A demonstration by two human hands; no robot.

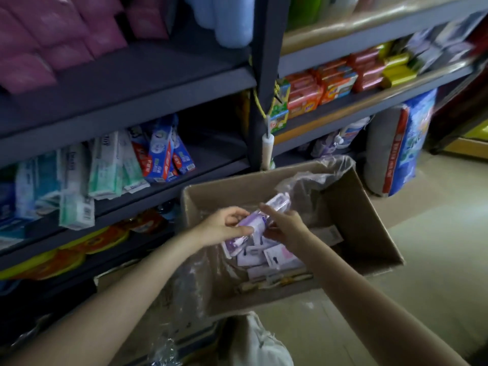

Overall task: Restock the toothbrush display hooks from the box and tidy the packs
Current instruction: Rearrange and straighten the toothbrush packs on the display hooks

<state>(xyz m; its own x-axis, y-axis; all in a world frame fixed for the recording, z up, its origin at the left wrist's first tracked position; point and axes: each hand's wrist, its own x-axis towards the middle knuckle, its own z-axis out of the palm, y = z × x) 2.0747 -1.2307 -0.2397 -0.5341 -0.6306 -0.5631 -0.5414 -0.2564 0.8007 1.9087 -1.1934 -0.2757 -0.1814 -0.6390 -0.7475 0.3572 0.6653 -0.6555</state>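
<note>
both hands, left hand (224, 228) and right hand (284, 224), grip purple plastic-wrapped toothbrush packs (260, 219) over the open brown cardboard box (369, 233); more packs lie inside, hooks unseen, restocking barely begun.

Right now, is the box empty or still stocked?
Still stocked. The open box has purple and white packs piled inside; both hands, left and right, grip one pack above them.

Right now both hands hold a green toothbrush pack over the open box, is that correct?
Not quite: the pack is purple, not green. The head view shows the left hand and right hand holding it over the open box.
</note>
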